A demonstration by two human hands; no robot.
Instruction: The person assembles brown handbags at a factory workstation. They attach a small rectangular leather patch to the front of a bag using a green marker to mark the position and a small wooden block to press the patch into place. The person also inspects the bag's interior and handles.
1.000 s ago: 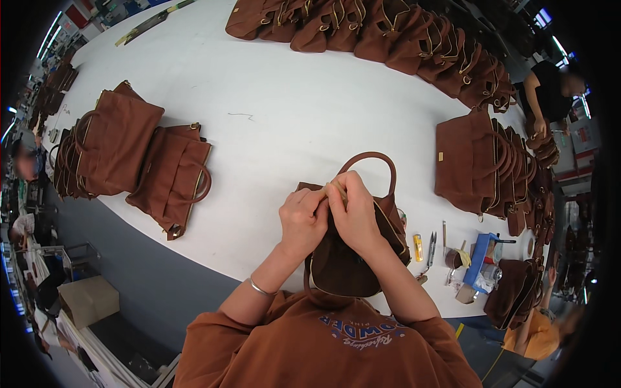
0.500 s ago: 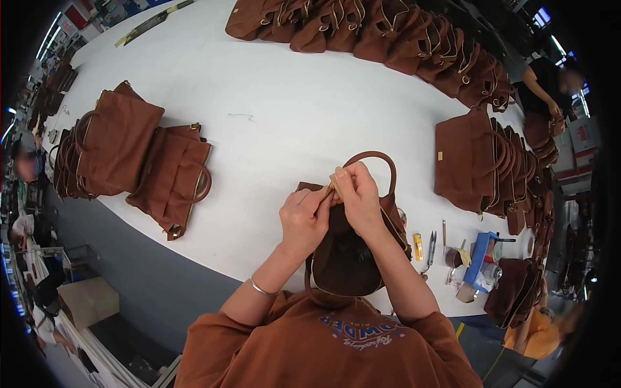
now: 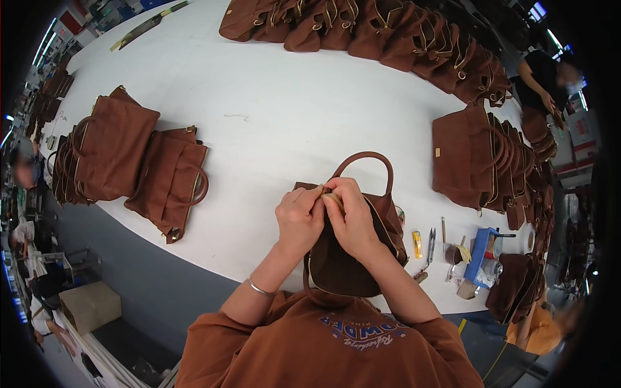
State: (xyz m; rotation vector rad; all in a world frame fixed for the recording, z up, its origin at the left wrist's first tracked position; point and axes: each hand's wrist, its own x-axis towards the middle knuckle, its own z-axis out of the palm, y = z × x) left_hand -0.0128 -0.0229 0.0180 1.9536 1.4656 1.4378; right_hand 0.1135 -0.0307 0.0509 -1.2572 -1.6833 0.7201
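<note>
A brown handbag [image 3: 343, 268] stands with its zipped top open in front of me, its dark lining showing. One rounded handle [image 3: 370, 155] arches up on the far side. My left hand [image 3: 301, 216] is closed in a pinch at the far left end of the opening, gripping the bag's edge. Right beside it, fingertips nearly touching, my right hand [image 3: 352, 223] is closed round a small tan piece [image 3: 334, 199], pressed at that same edge. What lies between the fingertips is mostly hidden.
Brown handbags are stacked at left [image 3: 116, 145], at right [image 3: 460, 152] and in a row along the far edge [image 3: 362, 29]. Right of my bag lie a yellow cutter [image 3: 417, 244], tweezers [image 3: 431, 246] and a blue tray [image 3: 480, 258]. Other people stand at the table's sides.
My right hand has turned and come down slightly toward the left hand, so less of the tan piece shows. The left hand keeps its pinch, and the view has shifted a little.
</note>
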